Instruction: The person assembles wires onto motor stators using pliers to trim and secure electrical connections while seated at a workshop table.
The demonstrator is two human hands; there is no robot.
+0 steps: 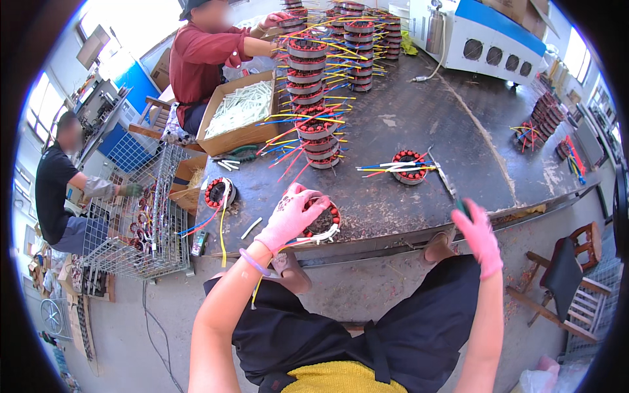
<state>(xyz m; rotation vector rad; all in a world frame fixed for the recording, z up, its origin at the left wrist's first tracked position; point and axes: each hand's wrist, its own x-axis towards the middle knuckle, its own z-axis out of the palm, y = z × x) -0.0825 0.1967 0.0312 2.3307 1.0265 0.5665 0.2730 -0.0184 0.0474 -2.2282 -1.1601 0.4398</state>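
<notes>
In a pink glove, my left hand (295, 215) grips a motor stator (337, 217) at the table's front edge. Red windings line this ring, and white sleeving with a yellow wire runs along its near side. Farther right, my right hand (481, 237), also gloved in pink, has its thumb and fingers around the dark green handle of a slim metal tool (447, 180); its exact kind is unclear. Just left of that tool lies another stator (409, 167) with white, yellow and blue leads. A third stator (219, 193) rests to the left of my left hand.
Tall stacks of stators (306, 78) with wires sticking out rise mid-table. A cardboard box (239, 128) holds white sleeves, beside a person in red handling a stack. Another person works at a wire cage (141, 226). A blue-white machine (485, 42) and a chair (560, 281) are right.
</notes>
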